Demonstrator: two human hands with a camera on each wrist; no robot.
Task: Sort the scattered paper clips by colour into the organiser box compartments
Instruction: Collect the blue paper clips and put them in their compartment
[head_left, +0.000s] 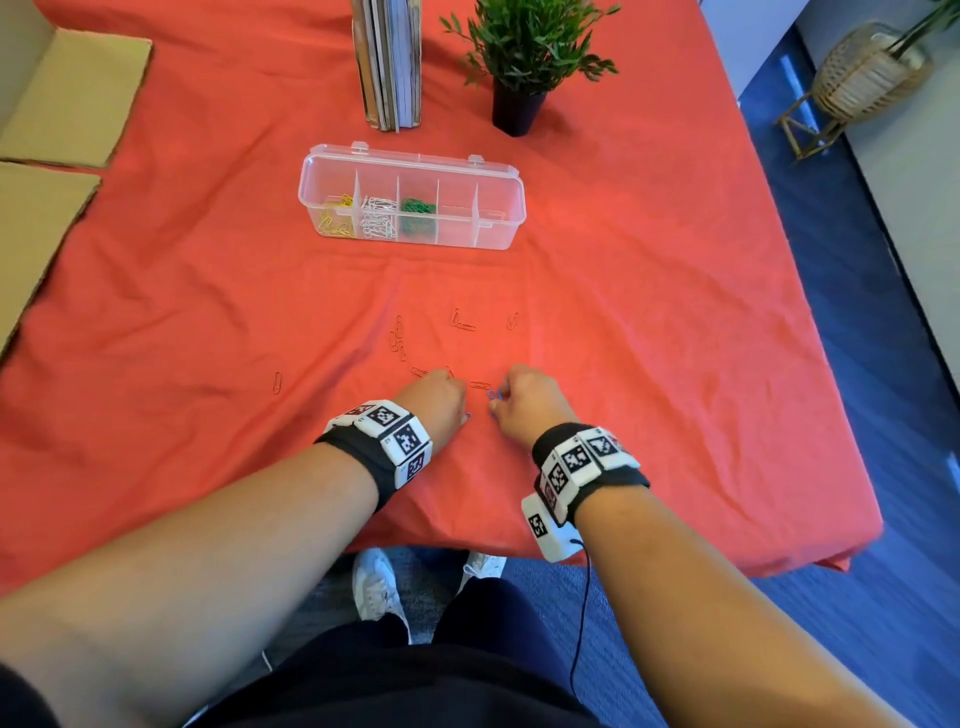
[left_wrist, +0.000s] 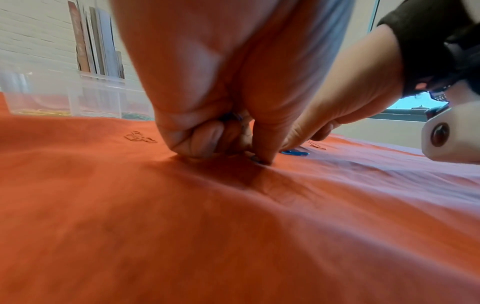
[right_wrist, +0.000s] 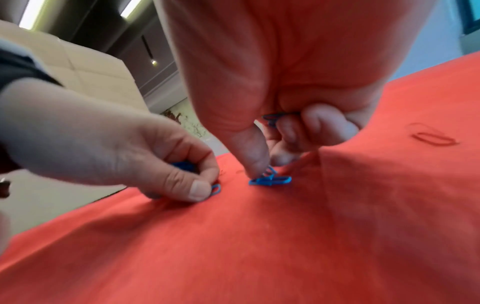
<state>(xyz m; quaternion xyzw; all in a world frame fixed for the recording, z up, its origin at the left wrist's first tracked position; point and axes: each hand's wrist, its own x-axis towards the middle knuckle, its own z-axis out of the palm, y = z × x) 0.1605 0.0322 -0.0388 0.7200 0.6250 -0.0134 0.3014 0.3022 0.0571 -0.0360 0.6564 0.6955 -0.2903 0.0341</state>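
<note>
Head view gives the layout: clear box (head_left: 410, 197) sits on the red cloth (head_left: 649, 322), lid open, w/ yellow clips (head_left: 336, 217) in its far-left slot, white clips (head_left: 378, 217) in the next, green clips (head_left: 417, 213) in the third; the two right slots look empty, tho red-on-red is hard to rule out. Red clips (head_left: 399, 338) lie scattered on the cloth nearer the person than the box, one stray well off to the left of the rest. Both hands sit just nearer than that scatter, close together but not touching. From above their fingers are hidden; only specks of blue show. Wrist views fill that in. Right wrist view: left hand (right_wrist: 124, 156) has thumb and forefinger pinched on a blue clip (right_wrist: 216, 189) lying on the cloth, w/ more blue bunched inside its curled fingers. Right hand (right_wrist: 272, 86) presses its thumb tip down on a small pile of blue clips (right_wrist: 271, 180), forefinger behind them, other fingers curled round a dark-blue clip held against the palm. Left wrist view is blurrier: left hand's fingers tightly curled, knuckles on the cloth, a bit of blue between them. Blue clips are thin plastic-coated wire loops, bright blue, easy to spot on the cloth; red ones nearly vanish into it.
</note>
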